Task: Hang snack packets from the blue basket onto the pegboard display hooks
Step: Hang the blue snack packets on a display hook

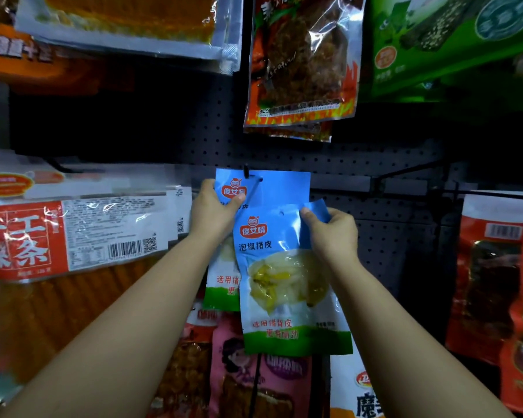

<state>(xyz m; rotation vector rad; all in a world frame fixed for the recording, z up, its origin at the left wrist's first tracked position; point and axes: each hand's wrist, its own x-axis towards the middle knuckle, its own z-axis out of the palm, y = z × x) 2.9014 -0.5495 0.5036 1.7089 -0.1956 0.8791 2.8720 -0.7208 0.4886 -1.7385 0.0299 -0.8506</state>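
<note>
At the middle of the pegboard [329,164], on a black hook [251,184] jutting toward the camera: one blue packet [272,188] already threaded, hook tip showing through its top hole. A second blue packet [281,282] hangs in front of and below it, not yet on the hook; its punched hole sits lower than the tip.

Right hand [334,233]: fingers curled, thumb and fingertips pinching the front packet's upper right corner, which is folded over. Left hand [213,211]: fingers curled round the left edge of the rear packet, thumb across its printed face.

Risks, as judged from here:
- The corner pinch leaves the front packet swinging; its hole may miss the tip, or the folded corner may crease or tear.
- Pushing the rear packet back unevenly could slide it off the hook.
- The hook tip could snag the film instead of finding the hole.

Containers: the blue basket is not in view; its contents cannot be told.

Around: red-and-white packets [73,233] toward the left edge, a flame-printed packet [302,61] above, pink packets [260,381] below.
</note>
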